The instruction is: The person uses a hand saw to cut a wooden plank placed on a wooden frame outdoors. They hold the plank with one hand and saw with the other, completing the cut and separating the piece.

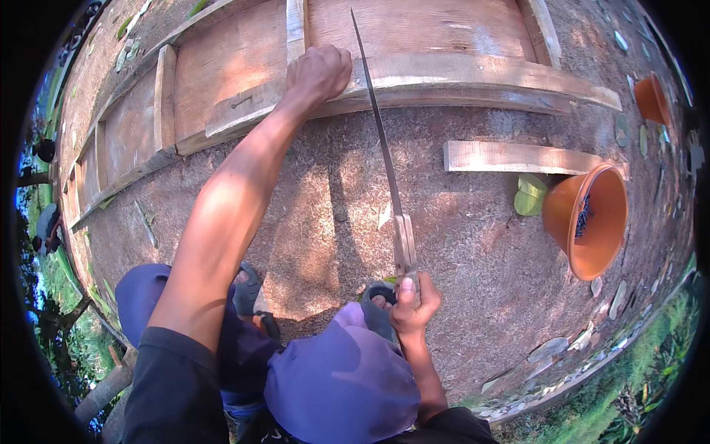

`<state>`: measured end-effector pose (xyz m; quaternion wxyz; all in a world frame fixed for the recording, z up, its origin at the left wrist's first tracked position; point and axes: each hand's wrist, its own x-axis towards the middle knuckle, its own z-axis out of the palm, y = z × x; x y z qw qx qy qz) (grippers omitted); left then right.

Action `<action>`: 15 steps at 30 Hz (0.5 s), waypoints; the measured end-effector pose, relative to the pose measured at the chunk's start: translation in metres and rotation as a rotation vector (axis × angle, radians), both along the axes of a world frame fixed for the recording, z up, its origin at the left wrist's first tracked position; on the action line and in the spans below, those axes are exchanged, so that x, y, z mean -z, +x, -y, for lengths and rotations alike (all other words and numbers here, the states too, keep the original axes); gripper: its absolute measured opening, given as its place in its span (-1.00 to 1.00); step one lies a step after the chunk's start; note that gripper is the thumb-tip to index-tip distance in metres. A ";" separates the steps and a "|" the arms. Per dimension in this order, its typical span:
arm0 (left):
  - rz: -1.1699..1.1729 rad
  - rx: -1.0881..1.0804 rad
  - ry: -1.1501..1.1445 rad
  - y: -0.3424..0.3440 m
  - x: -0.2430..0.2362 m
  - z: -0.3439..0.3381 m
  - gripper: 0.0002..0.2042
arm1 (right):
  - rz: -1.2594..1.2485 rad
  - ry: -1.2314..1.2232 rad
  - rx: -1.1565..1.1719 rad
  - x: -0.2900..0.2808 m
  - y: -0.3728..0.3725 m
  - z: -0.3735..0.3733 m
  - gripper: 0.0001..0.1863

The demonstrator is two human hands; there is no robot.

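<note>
A long hand saw [382, 133] points away from me, its wooden handle gripped by my right hand [414, 305]. The blade crosses a loose wooden plank [444, 69], which lies along the near edge of a framed plywood panel [229, 63]. Whether the teeth touch the wood I cannot tell. Just left of the blade, my left hand [319, 74] is closed over the plank and presses it against the frame. Its fingertips are partly hidden. A nail [241, 102] sticks out of the plank left of that hand.
On the ground at right lies a short wood offcut [510, 157], beside a tipped orange bucket [592, 226] with dark nails inside. Another orange container [652, 99] stands farther right. Dry leaves are scattered about, and a green leaf [529, 195] is near the bucket. My sandalled feet [377, 303] are below.
</note>
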<state>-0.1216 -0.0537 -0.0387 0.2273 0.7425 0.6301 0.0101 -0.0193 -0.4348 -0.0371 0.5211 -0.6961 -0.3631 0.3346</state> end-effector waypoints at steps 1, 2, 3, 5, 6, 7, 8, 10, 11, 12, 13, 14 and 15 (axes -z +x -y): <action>0.000 0.030 0.024 0.003 0.004 0.002 -0.52 | -0.027 -0.002 0.019 -0.007 -0.002 0.033 -0.67; -0.007 0.063 0.058 0.007 0.005 0.003 -0.52 | -0.062 0.005 0.041 -0.014 -0.004 0.047 -0.66; -0.014 0.095 0.092 0.009 0.005 0.003 -0.52 | -0.071 -0.003 0.042 -0.004 -0.005 0.043 -0.66; 0.003 0.159 0.350 -0.013 0.033 0.000 -0.57 | -0.103 -0.032 0.036 0.006 -0.017 0.008 -0.66; 0.019 0.185 0.501 -0.021 0.037 -0.008 -0.56 | -0.007 -0.036 0.020 -0.010 -0.018 -0.048 -0.68; 0.034 0.169 0.437 -0.009 0.033 -0.008 -0.56 | -0.016 -0.003 0.022 -0.009 -0.012 -0.094 -0.69; 0.042 0.154 0.382 0.004 0.026 -0.007 -0.56 | -0.039 0.101 0.075 -0.006 -0.010 -0.135 -0.68; 0.035 0.125 0.320 0.005 0.022 -0.002 -0.56 | 0.001 0.111 0.084 -0.003 -0.008 -0.144 -0.69; 0.037 0.119 0.320 0.003 0.021 -0.002 -0.57 | 0.018 0.103 0.089 -0.001 -0.011 -0.141 -0.69; 0.039 0.114 0.320 0.001 0.021 -0.001 -0.57 | -0.016 0.085 0.055 0.001 -0.010 -0.115 -0.70; 0.026 0.074 0.221 -0.003 0.017 -0.002 -0.57 | 0.046 0.014 -0.012 0.000 -0.009 -0.076 -0.71; 0.033 0.044 0.135 0.004 0.009 -0.003 -0.56 | 0.053 -0.035 -0.022 0.006 -0.004 -0.028 -0.69; 0.022 0.006 0.039 0.003 0.004 -0.001 -0.54 | 0.036 0.060 0.001 0.009 -0.002 0.015 -0.67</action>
